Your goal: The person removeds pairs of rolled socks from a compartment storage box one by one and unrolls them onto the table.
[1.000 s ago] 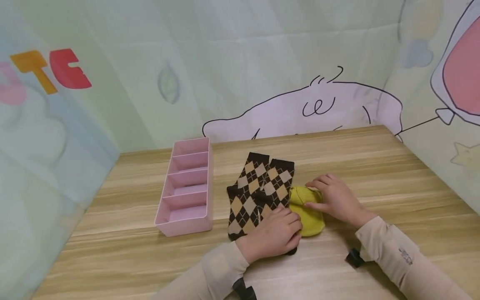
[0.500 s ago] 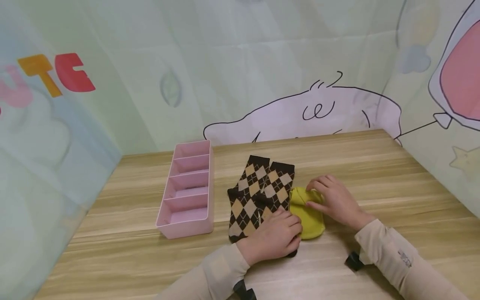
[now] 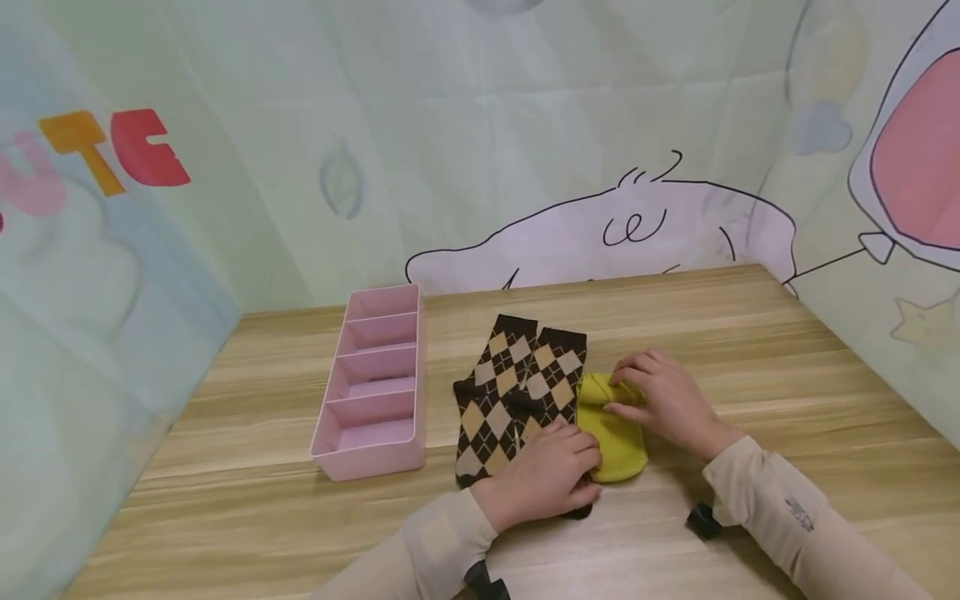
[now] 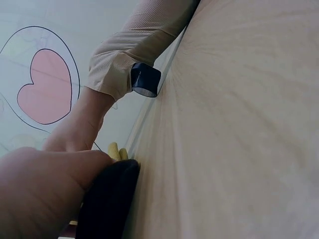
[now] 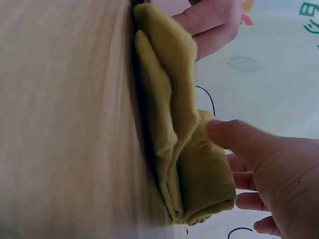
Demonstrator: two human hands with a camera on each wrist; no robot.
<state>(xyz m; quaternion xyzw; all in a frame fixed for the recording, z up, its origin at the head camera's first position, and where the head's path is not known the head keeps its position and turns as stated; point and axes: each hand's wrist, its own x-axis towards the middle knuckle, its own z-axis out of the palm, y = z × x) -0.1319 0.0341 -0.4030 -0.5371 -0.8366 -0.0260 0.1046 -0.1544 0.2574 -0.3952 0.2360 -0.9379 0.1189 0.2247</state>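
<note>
A pair of yellow socks [image 3: 618,446] lies folded on the table, its far end rolled over. My right hand [image 3: 667,402] holds that roll, with the thumb on the near side and fingers beyond it. In the right wrist view, the yellow socks [image 5: 172,74] show stacked layers below the thumb. Left of them lie two black argyle socks [image 3: 487,425], flat and side by side. My left hand [image 3: 542,475] rests over the lower part of the right argyle sock, its fingertips at the yellow socks' left edge. A dark sock toe [image 4: 109,199] sticks out beneath it in the left wrist view.
A pink box [image 3: 371,465] with several compartments in a row stands left of the socks. Printed cloth walls [image 3: 285,167] rise behind the wooden table [image 3: 247,500] and at both sides. Black wrist straps [image 3: 703,521] hang below the sleeves.
The head view has shifted slightly. Both hands stay at nearly the same places on the socks, and the roll in the yellow socks looks a little neater.
</note>
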